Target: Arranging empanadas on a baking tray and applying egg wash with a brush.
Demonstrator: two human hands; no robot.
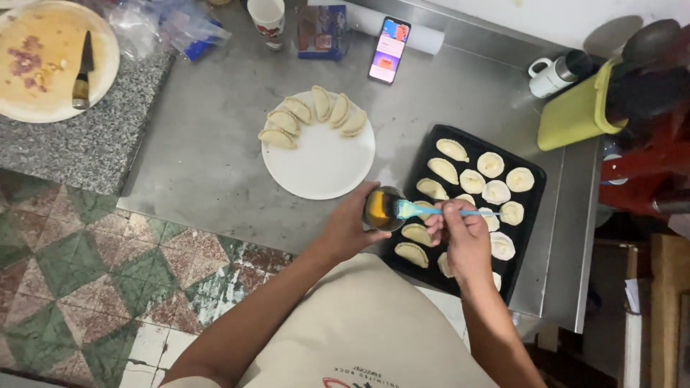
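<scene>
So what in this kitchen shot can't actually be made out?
Head view only:
- Pastries on the black tray: several are hidden beneath the right hand, so no full count.
- Small cup: the left hand covers its side; only yellow liquid shows.
- Brush: its handle end sits inside the right fist.
- Phone: screen too small to read.
- Round cutting board: cut off by the top-left edge.

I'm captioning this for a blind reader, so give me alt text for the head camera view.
Seen from above, a left hand holds a small cup of yellow liquid while the right hand dips a blue brush into it, over a black tray of folded pastries. A white plate with more pastries sits on the steel counter.
</scene>
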